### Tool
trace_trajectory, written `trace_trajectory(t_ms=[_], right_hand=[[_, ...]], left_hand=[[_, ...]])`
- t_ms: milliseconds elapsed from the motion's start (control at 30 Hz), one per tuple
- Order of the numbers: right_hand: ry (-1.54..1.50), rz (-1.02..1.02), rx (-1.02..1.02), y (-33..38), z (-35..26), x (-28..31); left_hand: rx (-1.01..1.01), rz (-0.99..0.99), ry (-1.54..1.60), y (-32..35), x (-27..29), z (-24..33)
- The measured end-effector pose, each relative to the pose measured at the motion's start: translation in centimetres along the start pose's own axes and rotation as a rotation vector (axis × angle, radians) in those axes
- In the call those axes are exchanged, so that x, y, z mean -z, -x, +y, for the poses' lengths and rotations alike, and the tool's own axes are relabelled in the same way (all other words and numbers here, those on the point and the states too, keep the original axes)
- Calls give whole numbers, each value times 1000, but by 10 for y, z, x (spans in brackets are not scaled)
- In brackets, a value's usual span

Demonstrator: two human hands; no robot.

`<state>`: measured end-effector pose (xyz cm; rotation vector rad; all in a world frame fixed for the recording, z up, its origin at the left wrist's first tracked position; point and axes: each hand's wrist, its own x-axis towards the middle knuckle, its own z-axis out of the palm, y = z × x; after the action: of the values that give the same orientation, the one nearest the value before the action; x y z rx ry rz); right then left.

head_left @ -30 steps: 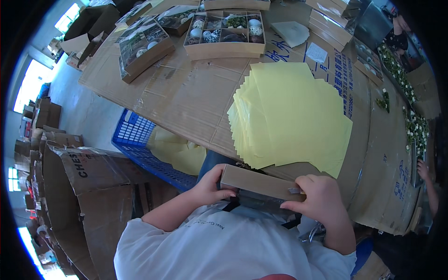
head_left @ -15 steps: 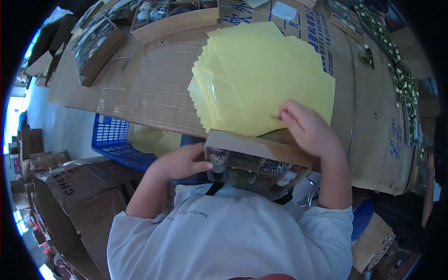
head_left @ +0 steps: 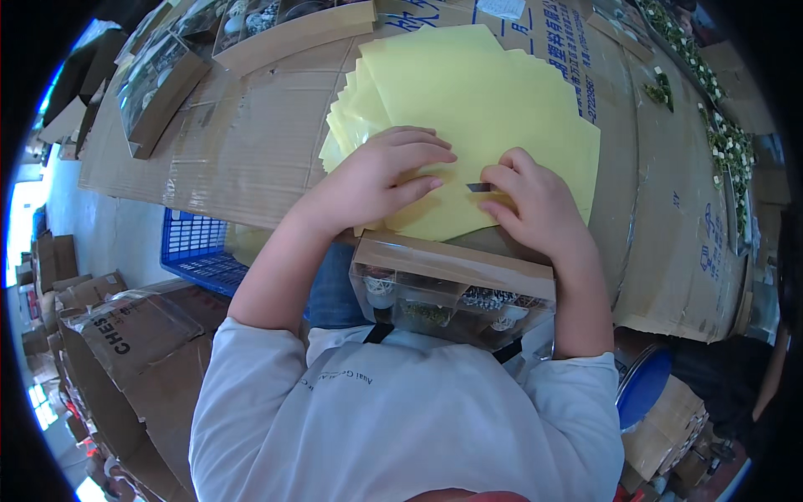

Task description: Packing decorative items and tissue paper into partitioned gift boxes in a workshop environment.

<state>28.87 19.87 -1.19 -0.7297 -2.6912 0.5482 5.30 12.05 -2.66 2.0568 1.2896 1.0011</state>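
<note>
Head view, looking down: L hand (head_left: 386, 174) is over the fanned stack of yellow sheets (head_left: 468, 100), palm down, fingers bent & parted, thumb apart from the fingers, nothing seen in its grip; can't tell if the fingertips press on the paper. R hand (head_left: 537, 201) is over the same stack, nearer its R edge; thumb & fingers are pinched on a small dark flat piece (head_left: 478, 187), which sticks out to the L, toward the L hand; the two hands are near each other, not touching.

Box w/ clear window (head_left: 456, 255) is btwn the person's torso & the table edge, below both hands, neither hand on it; it's tilted, plain cardboard side up, clear face toward the person; thru the plastic: pale openwork ball (head_left: 380, 287) at L, green mossy clump (head_left: 425, 313) near the middle, dark & white bits farther R, details blurred.

Stack lies on a cardboard-covered table (head_left: 259, 151) w/ blue printing; more filled boxes (head_left: 293, 38) at the table's far L, partly cut off by the rim; sprigs w/ white flowers (head_left: 729, 142) along the far R. Blue basket (head_left: 199, 243) is L of the person, below table edge, w/ yellow paper inside; big open carton (head_left: 138, 335) nearby; round blue seat (head_left: 646, 389) at lower R.
</note>
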Motion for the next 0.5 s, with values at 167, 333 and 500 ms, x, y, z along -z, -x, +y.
trace_trajectory(t_ms=[167, 333, 500], right_hand=[[-8, 61, 29, 0, 5, -6], [-36, 90, -135, -1, -2, -4], [53, 159, 53, -4, 5, -8]], left_hand=[[-20, 71, -423, -1, -17, -1], [6, 70, -428, 0, -17, 0], [-57, 49, -416, 1, -16, -2]])
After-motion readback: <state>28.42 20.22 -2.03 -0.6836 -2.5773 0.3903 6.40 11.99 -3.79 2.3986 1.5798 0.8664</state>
